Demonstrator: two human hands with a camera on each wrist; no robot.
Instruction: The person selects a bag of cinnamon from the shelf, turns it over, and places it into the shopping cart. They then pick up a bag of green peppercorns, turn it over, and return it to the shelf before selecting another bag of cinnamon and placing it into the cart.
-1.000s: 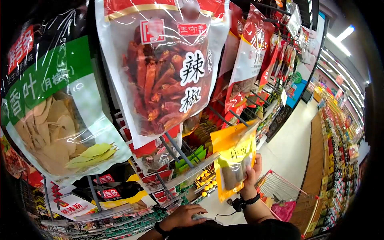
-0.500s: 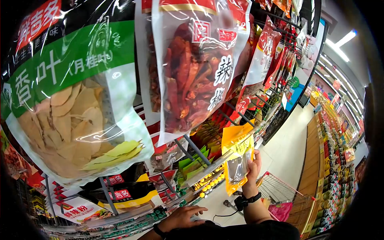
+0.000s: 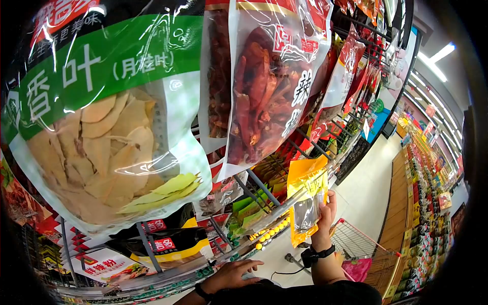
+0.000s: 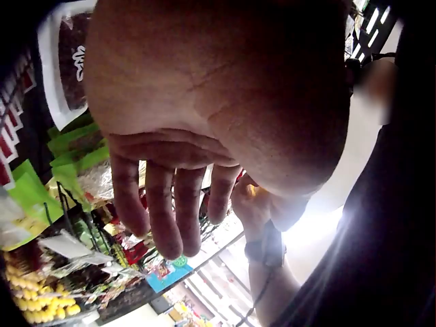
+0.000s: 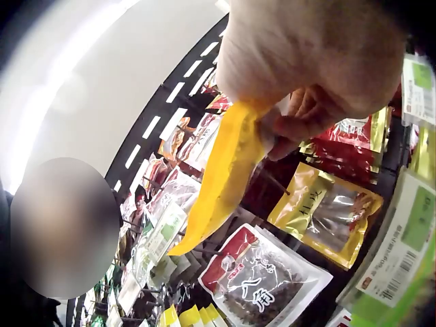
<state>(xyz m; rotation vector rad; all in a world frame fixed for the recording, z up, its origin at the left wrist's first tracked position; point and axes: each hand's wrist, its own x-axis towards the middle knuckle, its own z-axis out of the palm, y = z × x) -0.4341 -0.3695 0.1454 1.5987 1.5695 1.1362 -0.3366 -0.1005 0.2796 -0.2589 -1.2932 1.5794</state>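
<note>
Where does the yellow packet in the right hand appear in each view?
Head: the yellow packet is right of centre, below the middle.
Left wrist: hidden, save perhaps an orange speck just below centre.
Right wrist: the packet runs edge-on through the centre.
Shared landmark: the right hand, in all three.

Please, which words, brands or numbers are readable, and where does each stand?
"香叶 (月桂叶)": leaf bag.
"吉多": leaf bag and black packet.
"鲜辣粉": white packet.
"辣": chilli bag; the character below is smeared.
"八角": red-and-white pouch, right wrist view.
"桂皮", probably: hanging yellow pouch, same view.
Too blurred or small: held pouch in right hand, price tags, other print.
</note>
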